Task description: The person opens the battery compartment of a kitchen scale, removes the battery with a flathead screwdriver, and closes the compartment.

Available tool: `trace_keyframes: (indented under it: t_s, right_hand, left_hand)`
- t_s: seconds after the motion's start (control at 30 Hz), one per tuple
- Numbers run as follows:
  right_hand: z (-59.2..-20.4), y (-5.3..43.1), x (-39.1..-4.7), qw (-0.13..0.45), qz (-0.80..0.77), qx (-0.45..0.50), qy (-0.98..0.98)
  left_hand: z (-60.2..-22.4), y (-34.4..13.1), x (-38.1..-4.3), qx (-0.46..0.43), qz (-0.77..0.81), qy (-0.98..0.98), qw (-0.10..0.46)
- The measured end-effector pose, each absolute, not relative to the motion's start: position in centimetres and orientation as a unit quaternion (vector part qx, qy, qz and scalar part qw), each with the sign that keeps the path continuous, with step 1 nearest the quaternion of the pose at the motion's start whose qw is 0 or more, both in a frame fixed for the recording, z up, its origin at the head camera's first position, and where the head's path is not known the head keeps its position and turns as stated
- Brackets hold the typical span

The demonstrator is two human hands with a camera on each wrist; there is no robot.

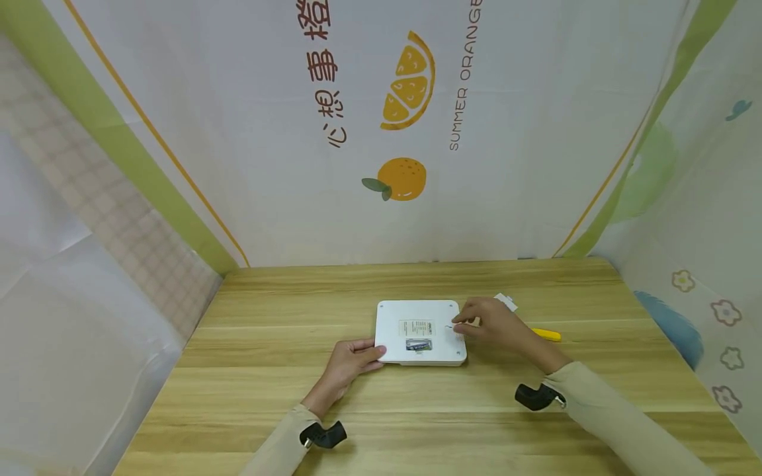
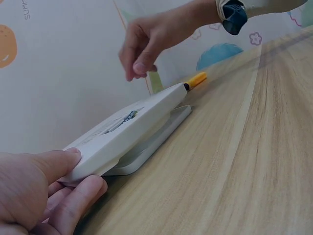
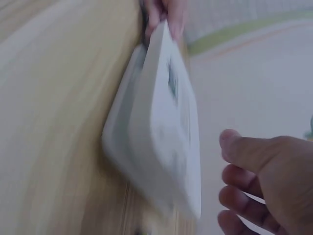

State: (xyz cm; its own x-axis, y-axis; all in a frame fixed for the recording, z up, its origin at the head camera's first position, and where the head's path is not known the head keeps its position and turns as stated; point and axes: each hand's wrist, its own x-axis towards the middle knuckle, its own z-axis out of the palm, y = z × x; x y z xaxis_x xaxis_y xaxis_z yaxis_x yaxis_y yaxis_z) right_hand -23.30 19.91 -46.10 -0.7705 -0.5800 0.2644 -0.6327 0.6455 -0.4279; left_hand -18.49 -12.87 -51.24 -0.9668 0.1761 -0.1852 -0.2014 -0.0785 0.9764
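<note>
A white flat device (image 1: 425, 311) lies with a label and a battery compartment (image 1: 419, 345) facing up. A dark, printed battery (image 2: 130, 116) shows in that compartment. My left hand (image 1: 348, 362) grips the device's near left corner, thumb on top and fingers underneath. In the left wrist view, the device's upper body slants above a thinner white plate (image 2: 146, 154). My right hand (image 1: 494, 322) hovers by the device's right edge, fingers loosely curled. Between its thumb (image 3: 232, 142) and fingers there is a gap, with nothing visible in it. A small dark mark shows near these fingertips in the head view.
Behind the right hand lies a small white piece (image 1: 505, 302) on the wooden table (image 1: 286, 317). A yellow handle (image 1: 546, 334) with a black end lies partly behind the right forearm. Printed cloth (image 1: 357, 231) hangs along the table's far edge.
</note>
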Motion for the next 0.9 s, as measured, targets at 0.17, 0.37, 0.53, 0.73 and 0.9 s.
trace_keyframes:
  t_s: [0.17, 0.37, 0.53, 0.73, 0.9]
  right_hand:
    - [-46.1, 16.0, -23.3, 0.018, 0.246, 0.377, -0.893]
    - [-46.4, 13.3, -23.7, -0.015, 0.241, 0.395, -0.887]
    - [-46.6, 12.4, -23.8, -0.022, 0.218, 0.409, -0.886]
    - [-46.7, 12.0, -24.0, -0.022, 0.205, 0.422, -0.883]
    - [-47.0, 12.1, -24.1, -0.002, 0.178, 0.45, -0.875]
  left_hand:
    - [-51.5, -12.9, -18.6, -0.007, 0.737, 0.664, 0.13]
    - [-51.6, -13.1, -18.6, 0.004, 0.74, 0.66, 0.13]
    - [-51.5, -13.1, -18.4, 0.005, 0.738, 0.662, 0.131]
    - [-51.4, -13.1, -18.3, 0.006, 0.738, 0.662, 0.13]
    - [-51.5, -13.1, -18.4, 0.004, 0.739, 0.66, 0.132]
